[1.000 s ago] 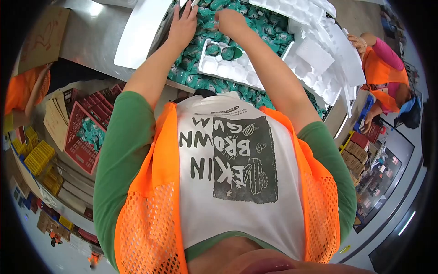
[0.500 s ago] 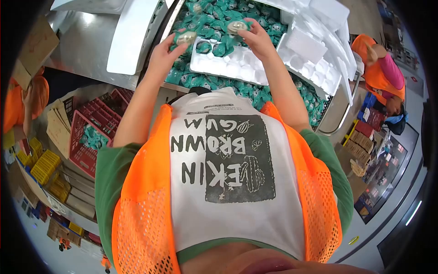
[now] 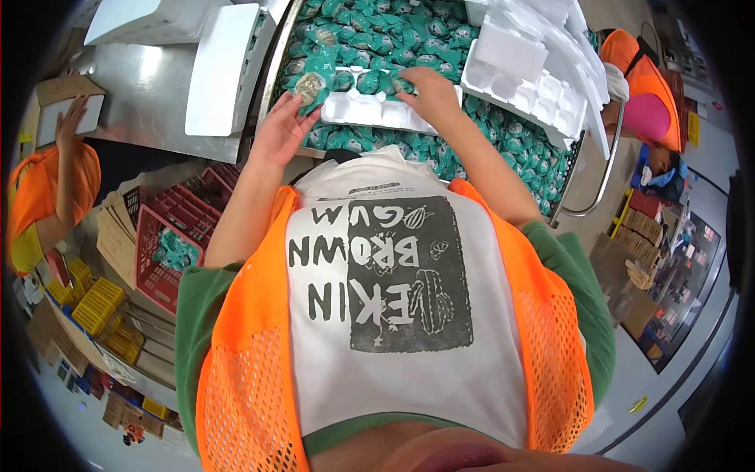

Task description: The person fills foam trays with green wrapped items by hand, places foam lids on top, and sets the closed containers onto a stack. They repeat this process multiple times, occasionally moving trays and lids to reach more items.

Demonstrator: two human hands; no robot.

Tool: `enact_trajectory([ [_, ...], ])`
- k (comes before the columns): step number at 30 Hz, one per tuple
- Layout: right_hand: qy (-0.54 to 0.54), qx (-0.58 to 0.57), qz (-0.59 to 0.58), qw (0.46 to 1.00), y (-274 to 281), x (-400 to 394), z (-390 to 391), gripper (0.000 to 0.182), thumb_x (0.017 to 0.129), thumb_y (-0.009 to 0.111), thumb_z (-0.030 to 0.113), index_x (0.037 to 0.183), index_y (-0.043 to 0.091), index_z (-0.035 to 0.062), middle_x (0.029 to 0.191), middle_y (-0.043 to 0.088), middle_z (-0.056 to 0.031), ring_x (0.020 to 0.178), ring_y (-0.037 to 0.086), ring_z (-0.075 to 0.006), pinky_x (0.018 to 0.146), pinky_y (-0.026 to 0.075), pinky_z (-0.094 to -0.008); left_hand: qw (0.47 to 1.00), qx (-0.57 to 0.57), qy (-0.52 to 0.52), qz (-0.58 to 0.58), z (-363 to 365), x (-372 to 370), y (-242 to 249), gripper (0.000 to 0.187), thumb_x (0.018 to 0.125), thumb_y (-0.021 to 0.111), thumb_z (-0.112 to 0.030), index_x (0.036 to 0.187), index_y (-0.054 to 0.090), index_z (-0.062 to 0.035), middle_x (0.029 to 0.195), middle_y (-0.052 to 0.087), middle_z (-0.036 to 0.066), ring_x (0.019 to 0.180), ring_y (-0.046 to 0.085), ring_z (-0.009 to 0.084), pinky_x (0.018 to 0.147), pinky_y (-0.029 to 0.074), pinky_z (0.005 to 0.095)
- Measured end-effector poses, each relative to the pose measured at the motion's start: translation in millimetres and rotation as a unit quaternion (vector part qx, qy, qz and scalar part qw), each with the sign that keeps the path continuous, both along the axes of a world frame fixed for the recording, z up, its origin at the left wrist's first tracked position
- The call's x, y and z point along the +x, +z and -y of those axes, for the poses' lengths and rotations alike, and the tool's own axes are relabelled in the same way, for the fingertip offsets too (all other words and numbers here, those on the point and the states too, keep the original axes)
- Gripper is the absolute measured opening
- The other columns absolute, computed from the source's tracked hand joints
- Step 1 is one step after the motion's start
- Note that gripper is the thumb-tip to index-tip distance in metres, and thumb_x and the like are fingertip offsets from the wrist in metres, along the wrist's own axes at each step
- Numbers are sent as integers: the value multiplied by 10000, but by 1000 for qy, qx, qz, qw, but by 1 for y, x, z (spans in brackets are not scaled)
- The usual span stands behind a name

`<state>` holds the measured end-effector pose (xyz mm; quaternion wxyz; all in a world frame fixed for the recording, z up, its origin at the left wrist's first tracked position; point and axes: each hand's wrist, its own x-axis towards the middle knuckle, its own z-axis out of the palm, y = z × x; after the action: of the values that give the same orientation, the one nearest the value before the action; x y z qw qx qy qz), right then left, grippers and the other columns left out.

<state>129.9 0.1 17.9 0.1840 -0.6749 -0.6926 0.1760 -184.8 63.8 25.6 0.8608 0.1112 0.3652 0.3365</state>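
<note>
My left hand (image 3: pixel 281 130) holds a round item in a teal wrapper (image 3: pixel 308 86) at the left end of a white foam tray (image 3: pixel 363 111). My right hand (image 3: pixel 431 90) presses another teal-wrapped item (image 3: pixel 403 83) into a pocket at the tray's far edge. Several wrapped items sit in the tray's far row. The tray lies on a heap of teal-wrapped items (image 3: pixel 409 35) inside a metal bin (image 3: pixel 271 67).
More white foam trays (image 3: pixel 525 75) are stacked at the right of the bin, and white foam boxes (image 3: pixel 220 67) lie on the steel table at left. A red crate (image 3: pixel 167 236) stands below. Persons in orange vests work at the left (image 3: pixel 47 197) and right (image 3: pixel 641 86).
Both hands came back from the heap, each with a wrapped item, and lowered to the tray. The right hand now sets its item into a pocket.
</note>
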Motion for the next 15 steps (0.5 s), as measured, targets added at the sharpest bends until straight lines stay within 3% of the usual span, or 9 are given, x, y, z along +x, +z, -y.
enact_trajectory([
  [2, 77, 0, 28, 997, -8, -3, -8, 417, 726, 793, 220, 1108, 689, 88, 1083, 670, -91, 1000, 634, -318, 871, 507, -405, 1000, 5, -1, 0, -2, 1, 0, 298, 948, 622, -104, 1219, 519, -36, 1222, 593, 113, 1145, 583, 265, 971, 513, 379],
  [6, 70, -134, -6, 989, 2, 6, -26, 367, 733, 783, 207, 1081, 725, 107, 969, 675, -119, 975, 637, -320, 865, 503, -428, 1000, 12, 12, -15, -2, 1, -3, 300, 957, 615, -116, 1228, 521, -26, 1234, 592, 106, 1143, 583, 256, 954, 518, 355],
  [9, -6, -104, 17, 994, 1, -6, -20, 263, 732, 776, 193, 971, 740, 88, 932, 677, -132, 934, 650, -327, 813, 522, -441, 1000, 14, -2, -11, -2, -8, -3, 306, 967, 602, -124, 1244, 524, -18, 1241, 591, 101, 1130, 590, 245, 928, 530, 323],
  [12, 37, -104, 104, 988, -22, -15, -26, 189, 732, 767, 183, 873, 725, 66, 916, 684, -139, 887, 668, -333, 748, 537, -453, 1000, -2, -11, 7, -2, -17, -9, 286, 962, 610, -117, 1218, 526, -21, 1208, 606, 111, 1114, 606, 264, 916, 539, 335],
  [15, 48, -107, 99, 988, -20, -14, -33, 167, 738, 758, 184, 828, 706, 53, 885, 689, -140, 860, 676, -337, 714, 542, -458, 1000, -11, -20, -13, -2, -15, -6, 300, 967, 604, -124, 1238, 530, -20, 1213, 604, 101, 1098, 608, 249, 899, 541, 308],
])
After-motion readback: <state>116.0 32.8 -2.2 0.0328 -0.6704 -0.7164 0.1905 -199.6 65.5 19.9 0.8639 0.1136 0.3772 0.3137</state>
